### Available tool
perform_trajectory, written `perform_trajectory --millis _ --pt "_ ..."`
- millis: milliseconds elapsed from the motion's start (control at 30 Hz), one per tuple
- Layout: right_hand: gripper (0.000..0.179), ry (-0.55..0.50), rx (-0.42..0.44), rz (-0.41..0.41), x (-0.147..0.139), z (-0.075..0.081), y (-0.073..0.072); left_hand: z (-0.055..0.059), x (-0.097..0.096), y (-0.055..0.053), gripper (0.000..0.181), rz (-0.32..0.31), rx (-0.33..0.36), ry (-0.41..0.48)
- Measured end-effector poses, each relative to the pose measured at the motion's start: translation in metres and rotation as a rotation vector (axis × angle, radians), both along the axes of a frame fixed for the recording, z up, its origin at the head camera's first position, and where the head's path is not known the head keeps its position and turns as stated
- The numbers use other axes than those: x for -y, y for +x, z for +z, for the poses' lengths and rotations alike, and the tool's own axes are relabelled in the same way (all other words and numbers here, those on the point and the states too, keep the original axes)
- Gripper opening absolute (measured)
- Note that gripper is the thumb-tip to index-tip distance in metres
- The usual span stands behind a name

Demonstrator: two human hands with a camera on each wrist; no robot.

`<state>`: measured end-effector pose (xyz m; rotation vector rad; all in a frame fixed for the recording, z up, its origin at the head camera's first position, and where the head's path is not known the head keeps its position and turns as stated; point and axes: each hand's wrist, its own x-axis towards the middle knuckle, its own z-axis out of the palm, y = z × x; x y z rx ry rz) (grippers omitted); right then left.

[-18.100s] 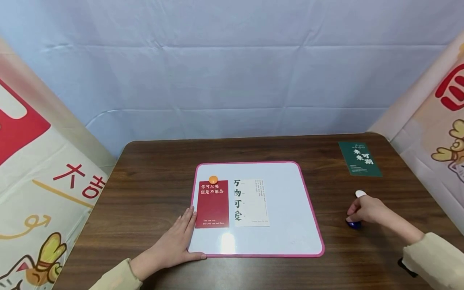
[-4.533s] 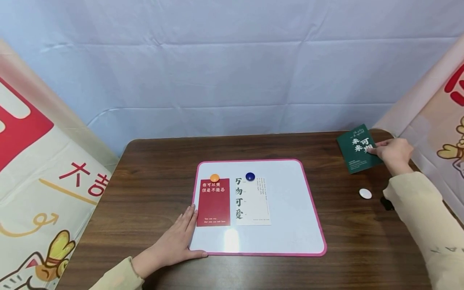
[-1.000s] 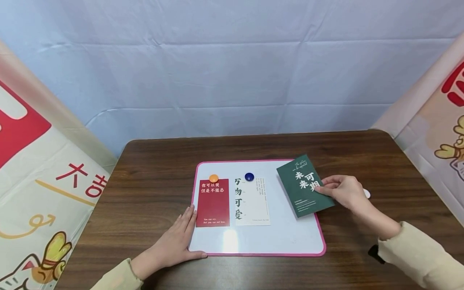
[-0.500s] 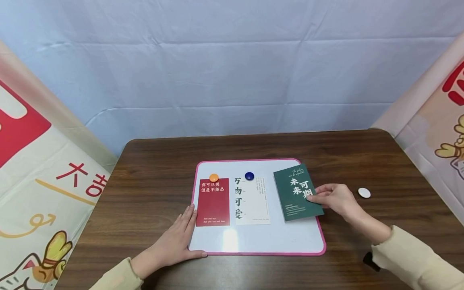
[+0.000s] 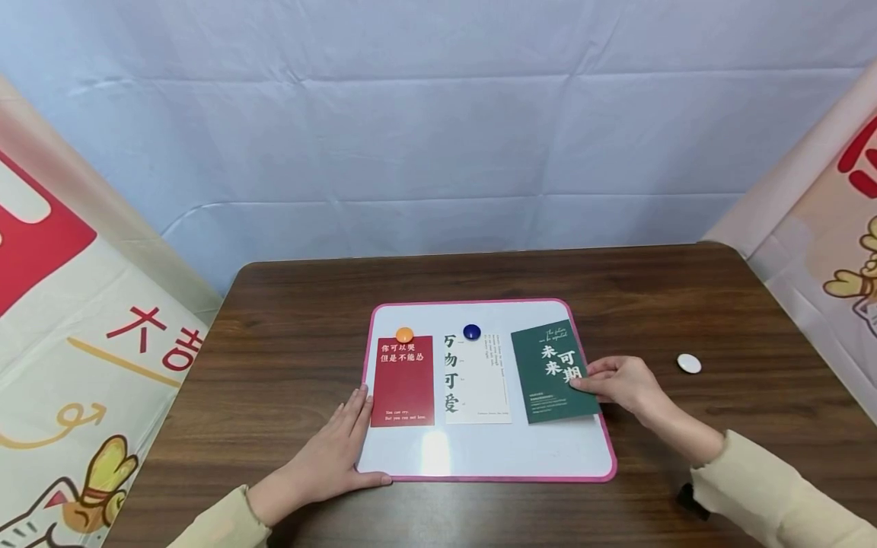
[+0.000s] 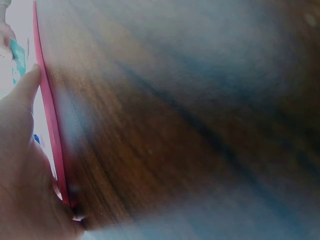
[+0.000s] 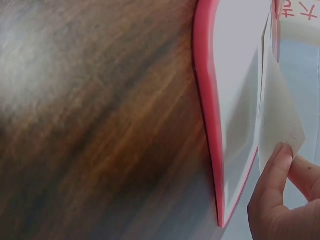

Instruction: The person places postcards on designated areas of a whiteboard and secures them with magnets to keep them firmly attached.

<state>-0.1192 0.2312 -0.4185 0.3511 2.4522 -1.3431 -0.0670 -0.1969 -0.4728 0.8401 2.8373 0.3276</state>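
Note:
My right hand (image 5: 626, 384) pinches the right edge of a green card (image 5: 548, 403) with white lettering, close over the right part of a pink-edged whiteboard (image 5: 479, 457). The card tilts slightly; in the right wrist view its pale back (image 7: 277, 110) faces the camera. My left hand (image 5: 336, 449) lies with straight fingers along the board's lower left corner, thumb at the near edge. On the board's left is a red card (image 5: 403, 388) with an orange round magnet (image 5: 405, 335) at its top. Beside it lies a white card (image 5: 489, 388) topped by a dark blue magnet (image 5: 471, 332).
A white round magnet (image 5: 689, 364) lies on the brown wooden table (image 5: 308, 297), right of the board. A small black object (image 5: 692, 502) shows partly behind the right sleeve. Pale cloth (image 5: 438, 152) hangs behind the table, and printed cloths flank both sides.
The green card has come from the table's far right over the board and, lately, moved left and nearer, turning straighter. Earlier the blue magnet went onto the white card. The left hand stays put.

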Motion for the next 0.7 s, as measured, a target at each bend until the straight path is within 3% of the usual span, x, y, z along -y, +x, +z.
perform_trajectory --millis 267,467,700 --pt "0.051 0.03 -0.004 -0.004 0.0037 -0.007 0.0013 0.0005 -0.0001 -0.0002 0.11 0.003 0.007 0.001" --pt "0.046 0.126 -0.024 0.015 0.0047 -0.0084 0.0029 -0.0003 0.0005 -0.0004 0.111 0.009 0.018 -0.005" --pt "0.041 0.197 -0.053 0.036 0.0062 -0.0099 0.0031 -0.0007 0.0006 0.0004 0.109 -0.002 -0.016 0.015"
